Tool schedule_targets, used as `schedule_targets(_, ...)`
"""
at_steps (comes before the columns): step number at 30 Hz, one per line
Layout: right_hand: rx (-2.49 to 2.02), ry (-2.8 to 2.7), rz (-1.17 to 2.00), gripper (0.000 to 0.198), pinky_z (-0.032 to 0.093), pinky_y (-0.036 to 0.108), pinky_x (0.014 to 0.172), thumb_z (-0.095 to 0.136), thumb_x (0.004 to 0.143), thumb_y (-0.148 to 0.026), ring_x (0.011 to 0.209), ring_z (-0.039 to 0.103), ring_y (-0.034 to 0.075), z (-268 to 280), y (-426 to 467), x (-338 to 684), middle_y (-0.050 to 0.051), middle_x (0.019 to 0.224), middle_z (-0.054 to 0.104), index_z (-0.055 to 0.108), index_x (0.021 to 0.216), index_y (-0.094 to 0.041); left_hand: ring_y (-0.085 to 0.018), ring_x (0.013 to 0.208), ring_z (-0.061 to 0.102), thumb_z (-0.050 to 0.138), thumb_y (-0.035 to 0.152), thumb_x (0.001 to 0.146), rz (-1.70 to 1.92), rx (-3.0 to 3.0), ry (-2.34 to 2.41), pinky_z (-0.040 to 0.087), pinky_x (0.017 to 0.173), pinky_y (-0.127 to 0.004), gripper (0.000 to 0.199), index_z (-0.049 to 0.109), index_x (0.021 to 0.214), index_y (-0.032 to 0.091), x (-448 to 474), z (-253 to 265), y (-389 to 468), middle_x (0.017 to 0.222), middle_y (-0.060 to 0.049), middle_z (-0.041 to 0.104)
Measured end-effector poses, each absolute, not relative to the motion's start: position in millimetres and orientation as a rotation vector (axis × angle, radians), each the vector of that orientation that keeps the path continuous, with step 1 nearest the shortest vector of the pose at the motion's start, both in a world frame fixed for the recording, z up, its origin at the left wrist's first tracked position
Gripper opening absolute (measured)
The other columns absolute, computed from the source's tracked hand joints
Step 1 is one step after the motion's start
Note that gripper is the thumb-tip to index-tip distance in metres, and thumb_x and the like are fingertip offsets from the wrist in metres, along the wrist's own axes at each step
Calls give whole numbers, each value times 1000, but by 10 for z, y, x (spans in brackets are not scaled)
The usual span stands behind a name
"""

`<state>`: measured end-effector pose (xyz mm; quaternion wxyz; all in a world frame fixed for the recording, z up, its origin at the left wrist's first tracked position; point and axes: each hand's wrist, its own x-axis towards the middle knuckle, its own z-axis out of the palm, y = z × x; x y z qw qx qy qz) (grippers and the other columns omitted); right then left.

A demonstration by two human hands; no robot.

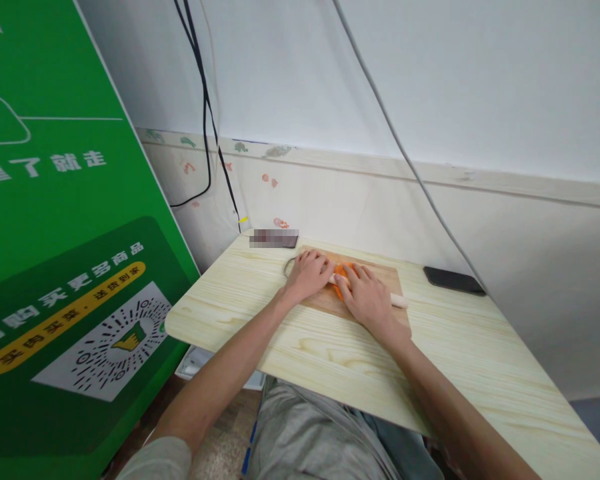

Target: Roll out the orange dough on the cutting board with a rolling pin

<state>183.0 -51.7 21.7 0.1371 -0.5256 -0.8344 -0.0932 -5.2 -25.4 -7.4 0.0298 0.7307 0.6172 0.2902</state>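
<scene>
A wooden cutting board (pixel 325 303) lies on the table, with a flattened orange piece of what looks like dough or clay (pixel 341 288) at its middle. Across the orange piece runs a pale wooden rolling pin (pixel 399 301). My left hand (pixel 311 275) is curled over the pin's left part, hiding that end. Over the right part, my right hand (pixel 367 293) presses down with bent fingers, and the pin's right end sticks out past it. Both hands cover much of the pin and some of the orange piece.
On the light wood-grain table (pixel 220 300), a black phone (pixel 454 281) lies to the right and a dark, partly blurred flat item (pixel 274 239) at the back left. A grey cable (pixel 380 100) hangs along the wall. To the left stands a large green printed panel (pixel 80 220).
</scene>
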Motion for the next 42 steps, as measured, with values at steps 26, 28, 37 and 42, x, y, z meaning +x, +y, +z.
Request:
schedule_targets(26, -1591, -2561, -246, 51, 45, 37, 113, 29, 120, -43, 138, 62, 27, 342, -278, 1812, 16, 144, 72, 68, 142, -18, -26, 122, 64, 46, 39, 114, 842, 2276, 1931, 48, 111, -43, 36, 78, 107, 23, -54, -62, -246, 125, -8, 74)
schedule_targets(28, -1560, -2638, -294, 47, 45, 38, 111, 31, 120, -40, 138, 61, 28, 344, -174, 1829, 15, 145, 71, 68, 141, -21, -26, 122, 64, 46, 38, 115, 843, 2287, 1935, 48, 110, -43, 36, 78, 109, 23, -53, -73, -241, 126, -8, 74)
schedule_targets(37, -1467, -2726, -465, 48, 45, 40, 107, 28, 119, -31, 130, 63, 31, 341, -203, 1844, 17, 142, 72, 70, 140, -20, -26, 122, 64, 49, 39, 114, 879, 2273, 1936, 47, 110, -44, 34, 79, 109, 24, -44, -120, -223, 126, -8, 74)
schedule_targets(42, -1497, -2689, -428, 50, 44, 38, 107, 27, 119, -33, 128, 64, 29, 368, -359, 1813, 17, 138, 74, 71, 137, -18, -26, 122, 64, 50, 39, 114, 884, 2269, 1914, 47, 111, -43, 33, 78, 108, 23, -49, -116, -225, 125, -8, 74)
